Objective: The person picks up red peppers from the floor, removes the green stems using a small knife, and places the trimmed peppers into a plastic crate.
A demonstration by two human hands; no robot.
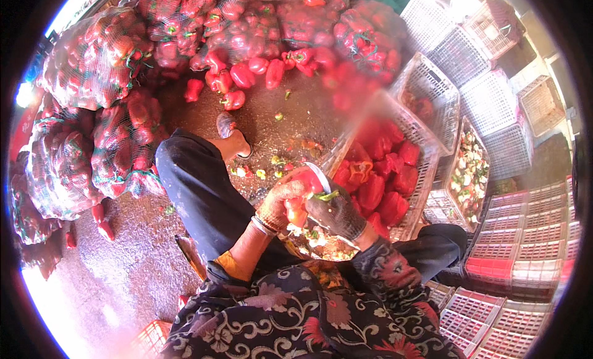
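Observation:
My left hand, in a knit work glove, grips a red bell pepper just above my lap. My right hand, in a darker, stained glove, is shut on a knife, whose curved pale blade rises beside the pepper. A green stem shows at the right hand's fingers, against the pepper. Below the hands, between my legs, a container holds pale and green pepper cores. Close on the right, a plastic crate holds many red peppers. The knife's handle is hidden in the glove.
Full mesh sacks of red peppers line the left and far side. Loose red peppers and scraps lie on the wet floor. Another crate and a container of pepper cores stand at right, before stacked crates.

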